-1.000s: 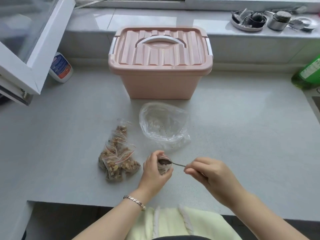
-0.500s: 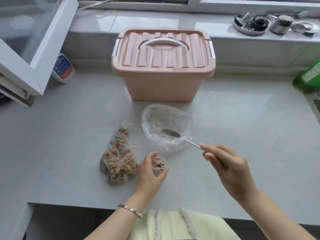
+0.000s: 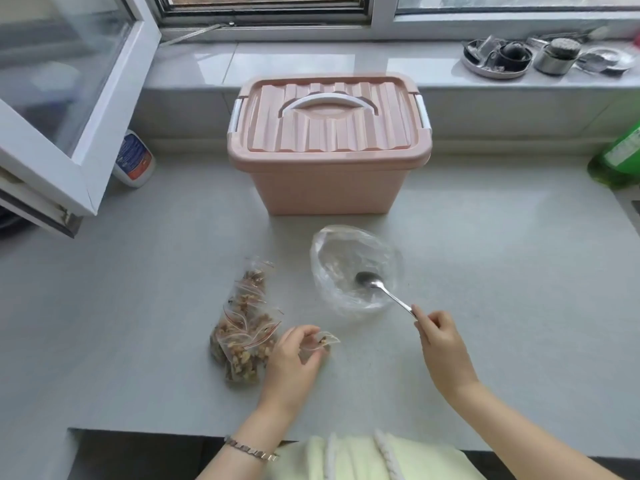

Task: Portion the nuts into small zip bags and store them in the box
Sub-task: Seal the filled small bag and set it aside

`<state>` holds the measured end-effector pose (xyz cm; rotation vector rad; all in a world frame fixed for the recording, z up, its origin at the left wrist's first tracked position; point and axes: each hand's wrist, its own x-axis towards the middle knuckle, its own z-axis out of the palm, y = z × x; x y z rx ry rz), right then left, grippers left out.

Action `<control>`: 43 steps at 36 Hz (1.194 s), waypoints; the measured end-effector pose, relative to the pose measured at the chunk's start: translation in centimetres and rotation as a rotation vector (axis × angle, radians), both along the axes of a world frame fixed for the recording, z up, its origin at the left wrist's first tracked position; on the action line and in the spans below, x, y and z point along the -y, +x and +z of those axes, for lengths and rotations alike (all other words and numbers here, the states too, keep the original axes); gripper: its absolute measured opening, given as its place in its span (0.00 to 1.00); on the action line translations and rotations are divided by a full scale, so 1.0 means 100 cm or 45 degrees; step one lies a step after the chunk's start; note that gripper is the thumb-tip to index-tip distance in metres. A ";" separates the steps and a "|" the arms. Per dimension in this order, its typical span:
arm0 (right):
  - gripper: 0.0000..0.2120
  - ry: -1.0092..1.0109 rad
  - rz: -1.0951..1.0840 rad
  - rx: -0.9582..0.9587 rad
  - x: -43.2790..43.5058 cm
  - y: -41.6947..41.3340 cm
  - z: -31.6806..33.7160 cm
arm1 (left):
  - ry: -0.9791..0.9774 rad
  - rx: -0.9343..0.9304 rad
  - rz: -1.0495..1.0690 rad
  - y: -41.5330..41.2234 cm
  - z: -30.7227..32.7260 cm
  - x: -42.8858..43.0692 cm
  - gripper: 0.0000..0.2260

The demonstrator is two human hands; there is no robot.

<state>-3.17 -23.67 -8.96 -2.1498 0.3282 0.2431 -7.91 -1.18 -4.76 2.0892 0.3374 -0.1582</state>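
You have two hands over the table [image 3: 502, 278]. Your left hand [image 3: 291, 358] curls round one small zip bag [image 3: 320, 342], thumb and fingers pinching it by its open mouth; a few nut pieces show inside, and the bag stands on the table. Your right hand [image 3: 441, 344] pinches the end of one metal spoon [image 3: 381, 289] between thumb and fingers. The spoon's bowl lies inside one large clear bag [image 3: 346, 258], which gapes open and holds only crumbs that can be made out.

Just left of your left hand lies one pile of filled zip bags [image 3: 242, 334] packed with nuts. At least three red zip strips show, but the bags overlap and the full count cannot be told.

One pink box [image 3: 325, 188] stands behind the clear bag, its lid [image 3: 329, 133] on, with one white handle [image 3: 327, 100] on top and two white clasps, one at each side.

One bracelet [image 3: 249, 449] circles your left wrist. One white bottle [image 3: 133, 159] stands at the far left, one green bottle [image 3: 620, 161] at the far right.
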 end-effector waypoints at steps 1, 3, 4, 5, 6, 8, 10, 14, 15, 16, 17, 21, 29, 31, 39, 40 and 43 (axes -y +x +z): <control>0.17 -0.017 -0.061 0.013 0.001 0.001 -0.002 | -0.010 0.012 0.002 0.002 0.001 0.001 0.12; 0.18 -0.062 -0.141 0.042 0.003 0.002 -0.003 | -0.021 0.032 0.013 0.005 0.005 0.004 0.11; 0.19 -0.115 -0.164 0.050 0.004 0.002 -0.005 | -0.027 0.037 0.021 0.007 0.006 0.005 0.10; 0.20 -0.140 -0.200 0.033 0.004 0.002 -0.007 | -0.032 0.038 0.028 0.009 0.008 0.006 0.10; 0.20 -0.188 -0.230 0.014 0.004 0.001 -0.009 | -0.037 0.033 0.032 0.010 0.009 0.007 0.10; 0.18 -0.249 -0.278 -0.050 0.004 0.000 -0.019 | -0.051 0.025 0.034 0.011 0.012 0.008 0.11; 0.17 -0.276 -0.263 -0.122 0.001 -0.002 -0.024 | -0.051 0.025 0.028 0.011 0.012 0.010 0.11; 0.24 -0.691 0.028 -0.135 -0.005 -0.004 -0.025 | -0.022 -0.003 -0.005 0.010 0.007 0.009 0.08; 0.25 -0.719 0.043 -0.170 -0.008 -0.003 -0.021 | -0.006 -0.004 -0.023 0.010 0.007 0.009 0.09; 0.25 -0.691 0.033 -0.183 -0.011 -0.004 -0.017 | 0.015 0.004 -0.045 0.009 0.006 0.008 0.10; 0.26 -0.623 0.024 -0.146 -0.014 -0.005 -0.011 | 0.026 0.010 -0.063 0.009 0.007 0.007 0.11; 0.26 -0.047 0.271 0.234 -0.024 -0.017 0.021 | -0.092 0.012 -0.093 0.008 0.021 0.008 0.10; 0.09 0.568 0.465 0.024 -0.050 -0.027 0.064 | -0.435 -0.050 -0.149 0.012 0.044 0.015 0.05; 0.05 0.719 0.328 -0.029 -0.053 -0.028 0.072 | -0.595 -0.077 -0.067 0.012 0.050 0.018 0.05; 0.05 0.880 -0.019 -0.120 -0.056 -0.030 0.095 | -0.979 -0.226 0.028 -0.002 0.054 0.030 0.13; 0.05 0.874 -0.042 -0.134 -0.056 -0.030 0.095 | -0.989 -0.244 0.062 -0.003 0.054 0.032 0.11; 0.05 0.818 -0.018 -0.116 -0.055 -0.031 0.099 | -1.014 -0.281 0.140 -0.004 0.057 0.035 0.11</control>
